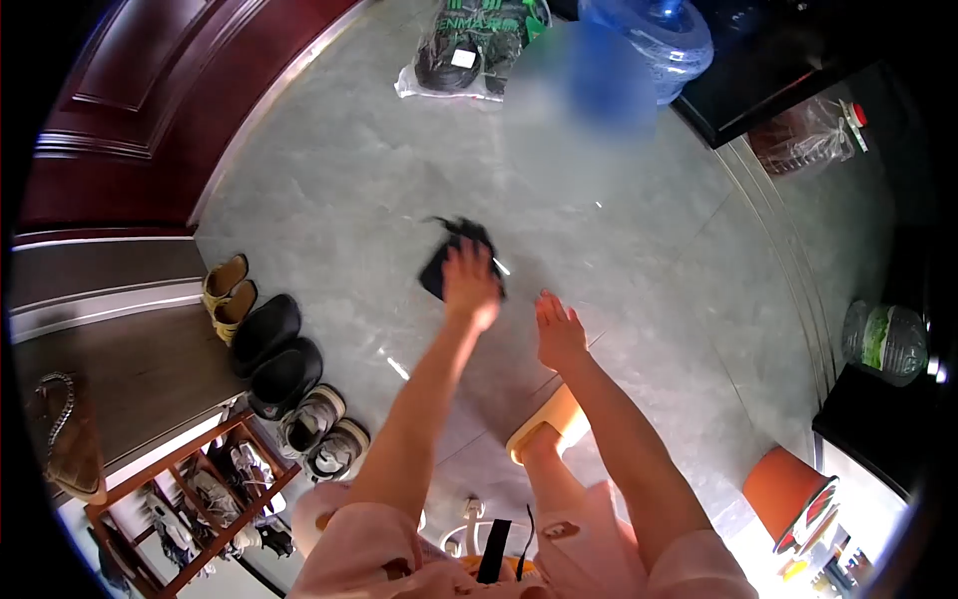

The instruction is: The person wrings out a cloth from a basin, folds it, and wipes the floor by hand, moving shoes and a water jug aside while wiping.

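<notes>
My left hand [471, 285] is over a crumpled black cloth [436, 272] on the grey tiled floor, its fingers spread across the top and pressing on it. Motion blurs both the hand and the cloth, and a thin dark strip sticks out at the cloth's far edge. To the right, my right hand [561, 334] hangs above the floor with fingers stretched out and nothing in them. Below it, one foot wears a yellow slipper [549, 419].
Black clogs [284, 374], sandals [230, 299] and sneakers [324, 434] line the left, beside a shoe rack [205, 499]. A plastic bag [474, 50] and blue water jug [664, 40] stand at the far side. An orange bucket [783, 494] is at right.
</notes>
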Tool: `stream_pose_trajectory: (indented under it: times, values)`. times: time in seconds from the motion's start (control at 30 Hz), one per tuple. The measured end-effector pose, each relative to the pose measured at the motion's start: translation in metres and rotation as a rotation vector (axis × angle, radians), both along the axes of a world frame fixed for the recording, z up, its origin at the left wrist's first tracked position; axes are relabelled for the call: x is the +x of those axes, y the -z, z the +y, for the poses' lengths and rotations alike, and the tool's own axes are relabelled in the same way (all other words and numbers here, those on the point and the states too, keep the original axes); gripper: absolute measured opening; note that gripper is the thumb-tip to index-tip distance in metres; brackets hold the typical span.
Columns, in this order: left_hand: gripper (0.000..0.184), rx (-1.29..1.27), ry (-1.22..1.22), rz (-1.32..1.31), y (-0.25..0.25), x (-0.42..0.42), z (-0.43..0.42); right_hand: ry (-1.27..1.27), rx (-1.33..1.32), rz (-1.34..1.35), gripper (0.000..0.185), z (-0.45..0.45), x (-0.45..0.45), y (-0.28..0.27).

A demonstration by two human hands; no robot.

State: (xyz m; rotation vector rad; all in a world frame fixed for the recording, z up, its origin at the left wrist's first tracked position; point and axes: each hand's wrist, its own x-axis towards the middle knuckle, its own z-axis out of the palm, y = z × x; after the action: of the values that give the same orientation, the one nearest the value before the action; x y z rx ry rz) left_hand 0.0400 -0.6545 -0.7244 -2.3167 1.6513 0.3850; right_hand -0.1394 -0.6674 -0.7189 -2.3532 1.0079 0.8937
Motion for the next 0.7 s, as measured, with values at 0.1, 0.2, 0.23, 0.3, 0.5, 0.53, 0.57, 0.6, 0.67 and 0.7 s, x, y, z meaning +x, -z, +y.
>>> stream_pose_trajectory:
  times: [0.1,0.2,0.23,0.3,0.5,0.53,0.57,0.6,0.67,0.7]
  values:
    - [0.059,-0.041,0.212,0.277,0.021,-0.067,0.039,0.088,0.097,-0.021,0.063,-0.010,0.008,-0.014]
    - [0.062,0.007,0.211,0.279,0.014,-0.061,0.031,0.047,0.096,-0.020,0.063,-0.017,0.004,-0.019]
    - [0.063,-0.014,0.179,0.251,0.017,-0.055,0.033,0.001,0.121,-0.001,0.064,-0.020,0.002,-0.020]
    - [0.066,-0.030,0.050,0.151,0.023,-0.034,0.036,0.011,0.134,-0.029,0.065,-0.019,-0.003,-0.011]
    - [0.069,-0.310,-0.537,-0.039,0.059,0.096,0.061,0.007,0.061,-0.156,0.067,-0.022,-0.006,-0.007]
    - [0.069,-0.350,-0.697,-0.019,0.055,0.109,0.060,0.006,0.054,-0.134,0.068,-0.023,-0.002,-0.009]
    - [0.069,-0.331,-0.775,-0.031,0.052,0.120,0.058,0.006,0.050,-0.113,0.069,-0.020,0.004,-0.012]
    - [0.070,-0.318,-0.844,-0.045,0.052,0.132,0.058,-0.029,0.004,-0.133,0.070,-0.017,0.013,-0.013]
    - [0.071,-0.273,-0.845,-0.033,0.053,0.160,0.067,-0.089,-0.103,-0.185,0.072,-0.016,0.036,-0.016]
    - [0.072,-0.239,-0.843,-0.018,0.049,0.176,0.072,-0.091,-0.046,-0.198,0.070,-0.023,0.056,-0.027]
